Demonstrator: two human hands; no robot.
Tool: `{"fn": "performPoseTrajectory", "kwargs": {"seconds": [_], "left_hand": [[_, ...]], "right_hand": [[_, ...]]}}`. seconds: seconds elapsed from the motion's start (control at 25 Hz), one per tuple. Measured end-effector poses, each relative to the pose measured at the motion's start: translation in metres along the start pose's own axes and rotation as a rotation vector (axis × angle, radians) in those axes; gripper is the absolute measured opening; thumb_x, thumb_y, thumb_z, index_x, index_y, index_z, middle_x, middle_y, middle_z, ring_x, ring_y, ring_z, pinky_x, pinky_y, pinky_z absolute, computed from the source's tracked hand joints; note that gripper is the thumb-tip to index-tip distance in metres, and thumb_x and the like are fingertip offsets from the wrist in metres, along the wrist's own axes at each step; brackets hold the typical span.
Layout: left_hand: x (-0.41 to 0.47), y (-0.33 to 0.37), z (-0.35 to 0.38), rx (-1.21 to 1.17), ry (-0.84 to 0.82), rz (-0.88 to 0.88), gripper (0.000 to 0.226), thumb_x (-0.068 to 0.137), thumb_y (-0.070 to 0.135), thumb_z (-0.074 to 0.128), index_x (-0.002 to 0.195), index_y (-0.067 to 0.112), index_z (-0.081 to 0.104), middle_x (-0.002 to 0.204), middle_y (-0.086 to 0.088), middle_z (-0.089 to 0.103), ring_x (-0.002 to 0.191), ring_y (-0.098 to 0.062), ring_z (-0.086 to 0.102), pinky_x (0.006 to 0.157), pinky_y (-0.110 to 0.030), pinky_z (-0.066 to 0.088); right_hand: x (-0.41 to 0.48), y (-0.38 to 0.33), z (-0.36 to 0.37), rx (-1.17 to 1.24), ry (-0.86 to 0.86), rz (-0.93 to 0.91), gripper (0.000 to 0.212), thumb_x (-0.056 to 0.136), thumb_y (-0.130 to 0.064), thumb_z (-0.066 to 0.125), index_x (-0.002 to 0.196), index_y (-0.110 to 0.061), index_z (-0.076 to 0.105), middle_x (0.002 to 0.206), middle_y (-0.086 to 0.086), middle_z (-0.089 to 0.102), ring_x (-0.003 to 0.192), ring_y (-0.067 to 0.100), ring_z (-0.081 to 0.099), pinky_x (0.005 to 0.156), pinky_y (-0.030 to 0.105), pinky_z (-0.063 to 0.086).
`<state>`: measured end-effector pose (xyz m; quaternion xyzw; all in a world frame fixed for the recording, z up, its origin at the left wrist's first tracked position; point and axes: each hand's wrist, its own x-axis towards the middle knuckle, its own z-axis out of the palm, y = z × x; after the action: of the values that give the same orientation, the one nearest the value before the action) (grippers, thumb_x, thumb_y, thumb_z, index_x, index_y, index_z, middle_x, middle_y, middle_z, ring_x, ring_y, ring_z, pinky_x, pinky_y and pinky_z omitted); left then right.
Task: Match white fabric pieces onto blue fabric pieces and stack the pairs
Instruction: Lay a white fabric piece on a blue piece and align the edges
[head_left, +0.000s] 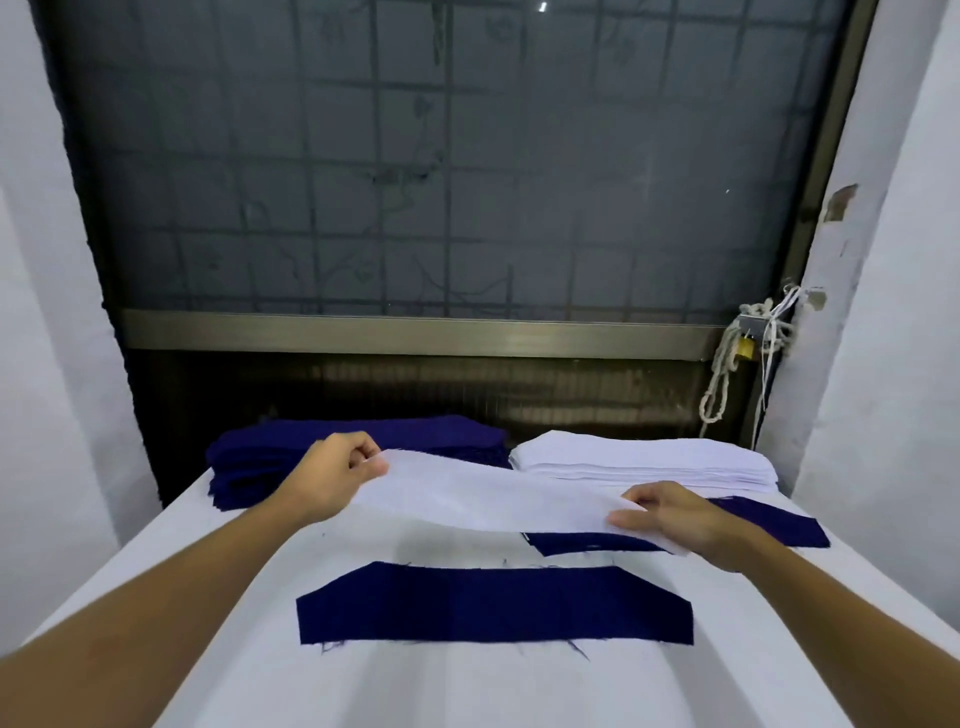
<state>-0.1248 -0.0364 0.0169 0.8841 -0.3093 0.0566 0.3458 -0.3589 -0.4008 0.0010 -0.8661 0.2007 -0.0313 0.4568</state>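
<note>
A long white fabric piece (483, 493) hangs stretched above the table between my hands. My left hand (332, 480) pinches its left end and my right hand (675, 517) pinches its right end. Below and nearer to me, a single blue fabric piece (493, 605) lies flat on the white table. A second blue piece (769, 525) lies on the right, partly hidden under the white piece and my right hand. At the back stand a stack of blue pieces (260, 457) on the left and a stack of white pieces (644, 460) on the right.
The table (467, 686) is covered in white cloth. Behind it is a dark window with a metal sill (415, 332). White walls stand on both sides. A rope and padlock (743, 343) hang at the right window frame.
</note>
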Motion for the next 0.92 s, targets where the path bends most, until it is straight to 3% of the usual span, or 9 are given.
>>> {"fn": "performPoseTrajectory", "kwargs": {"seconds": [0.12,0.2,0.28,0.44,0.56,0.76,0.92], "left_hand": [[-0.018,-0.027,0.011,-0.029,-0.091,-0.057,0.011,0.096,0.028,0.069,0.086,0.023,0.066,0.057,0.006,0.059,0.055,-0.006,0.051,0.061,-0.026,0.043],[-0.027,-0.039,0.020,-0.039,-0.146,-0.103,0.014,0.094,0.031,0.072,0.085,0.021,0.066,0.049,0.009,0.055,0.054,-0.006,0.049,0.062,-0.027,0.043],[-0.034,-0.047,0.027,-0.034,-0.161,-0.143,0.017,0.092,0.035,0.073,0.083,0.023,0.066,0.049,0.012,0.057,0.056,-0.006,0.052,0.061,-0.024,0.043],[-0.049,-0.060,0.040,0.121,-0.192,-0.213,0.026,0.091,0.049,0.070,0.085,0.025,0.062,0.070,0.005,0.064,0.061,-0.012,0.055,0.060,-0.026,0.044],[-0.058,-0.068,0.050,0.192,-0.185,-0.271,0.030,0.089,0.057,0.067,0.083,0.028,0.062,0.075,0.006,0.066,0.066,-0.012,0.058,0.062,-0.027,0.046],[-0.067,-0.078,0.059,0.186,-0.105,-0.291,0.036,0.087,0.066,0.063,0.077,0.032,0.064,0.076,0.010,0.065,0.073,-0.008,0.061,0.061,-0.026,0.043],[-0.066,-0.085,0.056,0.125,-0.105,-0.288,0.048,0.085,0.069,0.062,0.070,0.024,0.068,0.067,0.008,0.068,0.070,-0.009,0.063,0.062,-0.025,0.046]], "right_hand": [[-0.006,0.015,0.016,0.144,0.013,0.052,0.028,0.086,-0.051,0.073,0.097,-0.026,0.076,0.113,-0.003,0.071,0.113,0.022,0.062,0.104,0.040,0.045],[-0.008,0.021,0.024,0.198,0.049,0.085,0.019,0.090,-0.045,0.071,0.098,-0.028,0.076,0.116,-0.007,0.069,0.117,0.018,0.059,0.106,0.037,0.044],[-0.009,0.028,0.030,0.189,0.108,0.088,0.012,0.090,-0.029,0.074,0.102,-0.026,0.075,0.115,-0.003,0.068,0.115,0.018,0.060,0.101,0.032,0.047],[-0.011,0.043,0.047,0.133,0.195,0.063,0.017,0.090,-0.011,0.071,0.105,-0.019,0.070,0.107,0.004,0.071,0.103,0.021,0.067,0.094,0.038,0.055],[-0.012,0.055,0.062,0.086,0.325,0.013,0.016,0.091,-0.007,0.064,0.099,-0.021,0.069,0.100,0.001,0.070,0.099,0.020,0.065,0.089,0.036,0.052],[-0.015,0.071,0.078,-0.125,0.456,-0.041,0.027,0.090,-0.004,0.057,0.094,-0.030,0.060,0.074,0.004,0.059,0.070,0.023,0.059,0.063,0.035,0.046],[-0.016,0.074,0.079,-0.176,0.550,-0.070,0.018,0.094,-0.014,0.060,0.101,-0.031,0.056,0.086,-0.007,0.063,0.078,0.011,0.060,0.063,0.029,0.047]]}}
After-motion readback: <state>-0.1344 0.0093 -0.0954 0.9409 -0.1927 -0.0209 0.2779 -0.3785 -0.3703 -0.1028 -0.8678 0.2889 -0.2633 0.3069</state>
